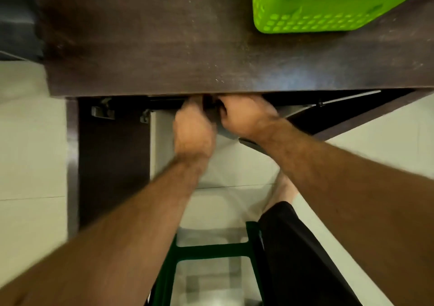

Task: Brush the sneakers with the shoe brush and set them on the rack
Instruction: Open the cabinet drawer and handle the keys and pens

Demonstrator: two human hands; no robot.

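Both hands reached under the front edge of a dark wooden cabinet top (164, 47). The left hand (193, 133) was seen from the back, its fingers curled forward and down; the picture was blurred there, so I cannot tell if it held something. The right hand (246, 115) was just beside it, with the fingers bent around a dark object (211, 109) that sat between the two hands, right below the edge of the top. This object was too blurred and too much hidden to say if it was a sneaker or the brush. The two hands were very near each other, almost touching.

Under the top, the cabinet was open. The left door (112, 164) stood swung out, with two metal hinges (103, 112) on its inner side. The right door (340, 115) was open too and pointed to the right. Inside, only dark shadow showed, and no rack could be made out.

On the top, at the far right corner, stood a bright green plastic basket (317, 12) with holes in its walls and something dark inside it. The floor (28, 141) was of pale tiles. Low in the view was a dark green frame (211, 250), partly under the person's leg in black shorts (300, 247).
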